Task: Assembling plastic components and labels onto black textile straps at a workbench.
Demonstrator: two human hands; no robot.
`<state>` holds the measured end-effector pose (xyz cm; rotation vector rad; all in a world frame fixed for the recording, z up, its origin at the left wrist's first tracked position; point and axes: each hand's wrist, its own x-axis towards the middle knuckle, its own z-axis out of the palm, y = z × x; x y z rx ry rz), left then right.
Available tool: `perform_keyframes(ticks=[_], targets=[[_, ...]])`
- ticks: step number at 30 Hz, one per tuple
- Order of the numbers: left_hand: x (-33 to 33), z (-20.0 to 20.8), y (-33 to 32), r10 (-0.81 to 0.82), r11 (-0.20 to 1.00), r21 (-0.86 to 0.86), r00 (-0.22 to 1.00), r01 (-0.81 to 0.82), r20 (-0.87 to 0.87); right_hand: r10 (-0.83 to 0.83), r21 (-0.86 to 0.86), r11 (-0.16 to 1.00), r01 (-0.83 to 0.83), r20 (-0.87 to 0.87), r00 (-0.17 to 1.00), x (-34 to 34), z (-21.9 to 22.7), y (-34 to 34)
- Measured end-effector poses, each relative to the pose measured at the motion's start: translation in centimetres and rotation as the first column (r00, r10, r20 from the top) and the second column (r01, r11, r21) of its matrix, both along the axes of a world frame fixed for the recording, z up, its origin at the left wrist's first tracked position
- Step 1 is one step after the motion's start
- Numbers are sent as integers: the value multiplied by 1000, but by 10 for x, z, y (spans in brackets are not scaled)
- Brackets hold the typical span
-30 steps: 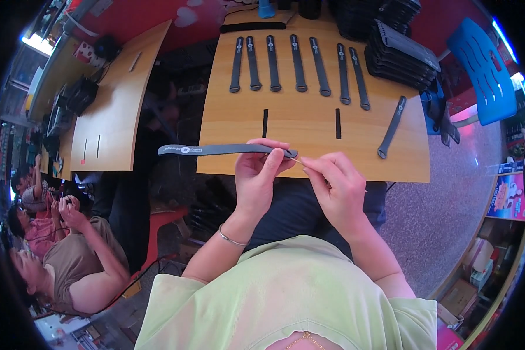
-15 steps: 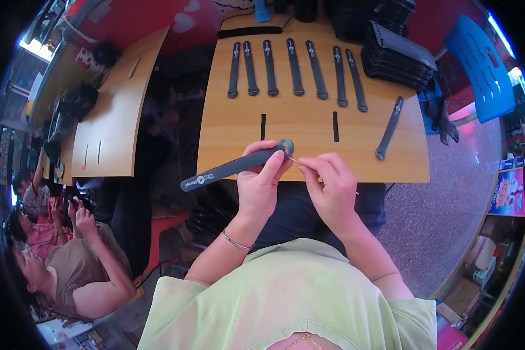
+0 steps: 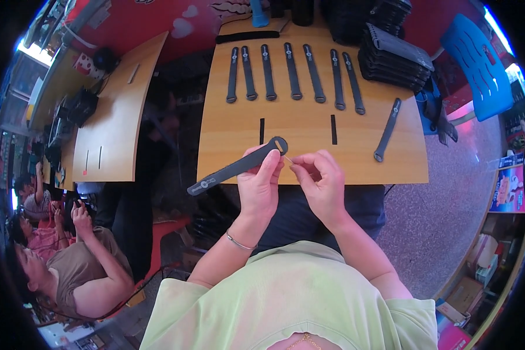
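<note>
At the centre of the frame I see the right hand (image 3: 322, 182) pinching a thin, pale stick (image 3: 288, 160) between thumb and fingertips; its far end is close to the slotted, rounded end of a long, flat, dark-grey strap (image 3: 230, 170), though I cannot tell whether they touch; the left hand (image 3: 259, 188) grips that strap near the slot, thumb on top, so it slants to the lower left; beyond my fingers is the light-brown wooden table (image 3: 300, 125), with two short black strips (image 3: 333, 129) mid-frame; seven similar grey straps (image 3: 292, 71) form a row at upper centre, and a lone grey strap (image 3: 387, 130) lies to their right; a stack of black pouches (image 3: 395, 61) sits upper right, near a blue plastic chair (image 3: 477, 67).
</note>
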<state>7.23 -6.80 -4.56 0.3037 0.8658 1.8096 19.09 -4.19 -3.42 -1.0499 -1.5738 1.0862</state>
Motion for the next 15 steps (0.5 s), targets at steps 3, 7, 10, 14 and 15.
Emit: perform_keyframes(ticks=[3,7,10,14,15], targets=[[1,0,2,16,999,28,999,-15,-28,57,-136,988,-67,-78,995,0,-7,2],[1,-5,3,51,996,84,988,-40,-143,-34,-555,779,-291,-502,864,-4,-4,1],[2,-3,3,106,992,80,983,-94,-152,-30,-529,792,-305,-533,845,-8,-10,2],[3,-8,3,144,987,100,970,-127,-197,37,-185,980,-75,-202,979,-7,-13,7],[3,-9,3,156,984,121,963,-132,-219,84,-245,958,-148,-254,964,-6,-12,8]])
